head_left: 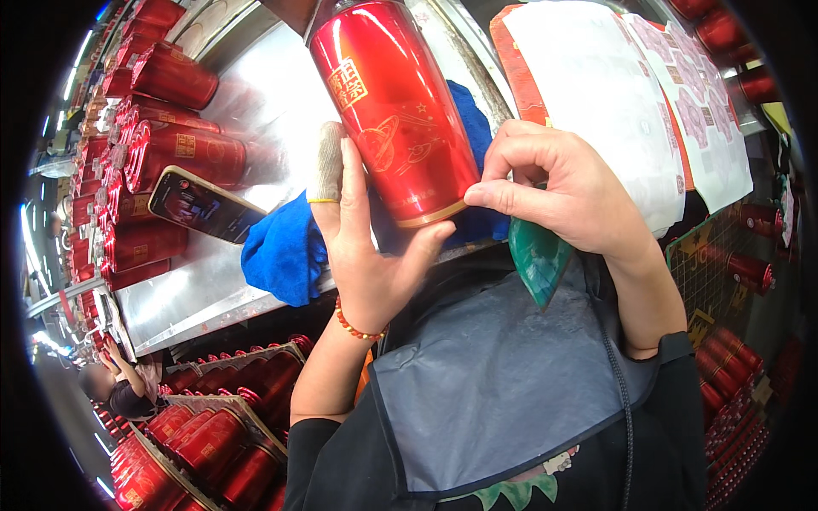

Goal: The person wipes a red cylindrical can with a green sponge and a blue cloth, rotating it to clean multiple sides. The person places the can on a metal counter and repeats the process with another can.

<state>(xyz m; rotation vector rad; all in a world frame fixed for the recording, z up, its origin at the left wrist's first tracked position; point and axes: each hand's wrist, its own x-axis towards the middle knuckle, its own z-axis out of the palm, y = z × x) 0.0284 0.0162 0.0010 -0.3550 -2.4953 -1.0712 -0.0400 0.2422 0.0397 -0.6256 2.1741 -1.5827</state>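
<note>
**Red canister at the fingertips, metal tabletop, stock on every side**

Red canister (400,119) at upper centre, tilted, base toward the wearer; top end runs out of view. Gold planet, stars and a square emblem on its side, yellowish band round the base.

Left hand (354,209): spread wide, fingers along the canister's left side, thumb stretched just by the base. Pale finger cover (327,162) on one finger; bead bracelet (356,330) at the wrist. Cannot tell how much weight this hand bears.

Right hand (558,183): thumb and forefinger brought together at the base's right edge. Green pointed object (538,255), glossy, gripped in the same hand, tip down over the grey apron (503,366).

Left of the hands, on the tabletop (196,298): crumpled blue cloth (285,251), phone (200,204) with lit screen beside it, then crowded canisters (183,153), many tipped over. More blue fabric shows behind the held piece.

Right: white sheets (596,94) and purple-printed sheets (682,77) over something red.

Lower left: loaded trays (223,400) of similar canisters; beyond, another person (132,396), arms raised.
</note>
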